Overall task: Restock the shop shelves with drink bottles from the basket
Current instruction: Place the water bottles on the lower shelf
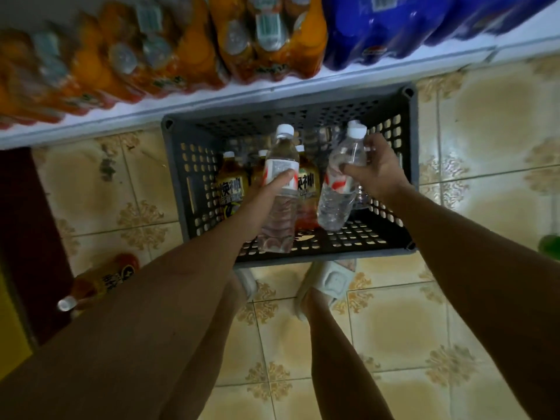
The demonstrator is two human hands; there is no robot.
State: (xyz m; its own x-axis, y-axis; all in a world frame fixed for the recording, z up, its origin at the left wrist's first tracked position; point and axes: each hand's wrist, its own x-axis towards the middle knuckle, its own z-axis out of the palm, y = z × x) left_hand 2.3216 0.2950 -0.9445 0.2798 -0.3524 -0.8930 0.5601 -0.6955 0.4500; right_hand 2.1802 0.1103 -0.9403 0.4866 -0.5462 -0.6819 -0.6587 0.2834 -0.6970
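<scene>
Seen from above, both hands are over a dark grey basket [391, 237] that sits on the tiled floor [472, 122] just in front of a low white shelf [212, 95]. The left hand [266, 192] grips a clear water bottle [280, 189] around its label, white cap pointing toward the shelf and its base above the near rim of the basket. The right hand [375, 171] grips a second water bottle [341, 183] high on its body, tilted with the cap up and away, its lower end over the basket's inside. Between and below the two bottles, several amber tea bottles [230, 183] with yellow and black labels stand upright at the left and middle of the basket. On the shelf, shrink-wrapped packs of orange drink [188, 53] lie side by side, with blue packs [388, 28] to their right. Another orange-labelled bottle [103, 280] lies on its side at the lower left, beside a dark red panel [27, 237]. The person's bare legs and a pale sandal [330, 280] show just behind the basket.
</scene>
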